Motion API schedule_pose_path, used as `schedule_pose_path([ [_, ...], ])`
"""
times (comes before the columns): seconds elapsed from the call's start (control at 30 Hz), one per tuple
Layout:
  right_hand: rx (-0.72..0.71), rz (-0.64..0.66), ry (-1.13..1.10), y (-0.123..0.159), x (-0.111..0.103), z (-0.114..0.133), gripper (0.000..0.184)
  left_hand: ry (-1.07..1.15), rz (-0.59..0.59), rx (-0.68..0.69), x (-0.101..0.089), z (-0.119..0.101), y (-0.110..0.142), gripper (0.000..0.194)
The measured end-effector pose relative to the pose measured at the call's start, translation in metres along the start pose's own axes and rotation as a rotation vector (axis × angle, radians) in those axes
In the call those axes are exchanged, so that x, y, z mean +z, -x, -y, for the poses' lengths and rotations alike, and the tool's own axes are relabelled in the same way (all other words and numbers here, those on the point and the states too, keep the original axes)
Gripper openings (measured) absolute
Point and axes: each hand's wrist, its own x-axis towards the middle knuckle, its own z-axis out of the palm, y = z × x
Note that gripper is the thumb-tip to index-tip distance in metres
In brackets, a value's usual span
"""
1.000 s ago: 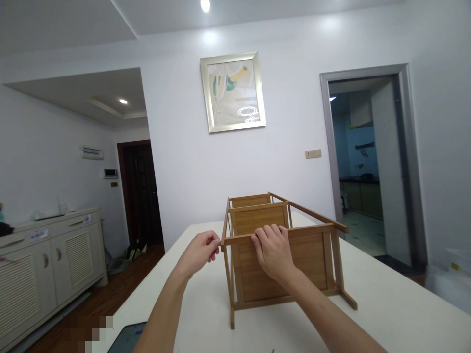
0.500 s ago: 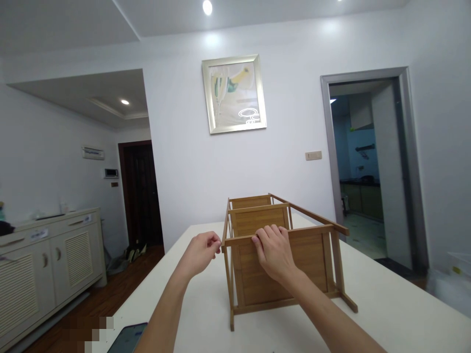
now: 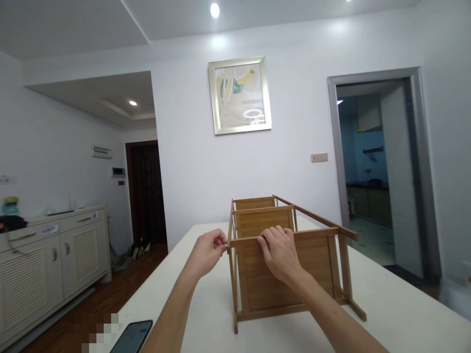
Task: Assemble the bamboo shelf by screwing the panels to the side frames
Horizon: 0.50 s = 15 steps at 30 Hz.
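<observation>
A brown wooden shelf rack [image 3: 253, 284] lies on its side on the white table [image 3: 209, 314], its shelf boards standing upright one behind another. My right hand [image 3: 279, 252] is wrapped over the top edge of the nearest board, fingers on the far side and thumb on the near side. At the rack's near left corner, my left hand [image 3: 211, 250] is closed in a pinch beside the frame rail. Whatever sits between its fingertips is too small to make out.
A phone [image 3: 132, 337] lies at the table's near left edge. Along the left wall runs a white cabinet [image 3: 55, 264] with a green-lidded bottle [image 3: 11, 207] on top. A framed picture [image 3: 241, 95] hangs ahead; a doorway [image 3: 368, 196] opens at right.
The whole view has shifted slightly, so the scene sits further right. My left hand stays at the rack's corner with its fingers still pinched; my right hand keeps hold of the board.
</observation>
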Motion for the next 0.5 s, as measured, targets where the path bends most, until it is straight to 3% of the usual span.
schedule_pose_path([
  [0.2, -0.011, 0.017, 0.035, 0.0016, 0.0014, 0.0002, 0.028, -0.002, -0.022, -0.065, -0.0004, 0.0027, -0.0014, 0.008],
  [0.33, -0.03, 0.012, 0.062, 0.004, 0.0036, -0.0007, 0.028, 0.071, 0.045, -0.199, -0.0004, 0.0055, -0.0018, 0.024],
  [0.5, -0.039, -0.007, 0.077, 0.0055, 0.0051, -0.0011, 0.027, 0.04, 0.12, -0.207, 0.0013, -0.0014, 0.0021, 0.033],
])
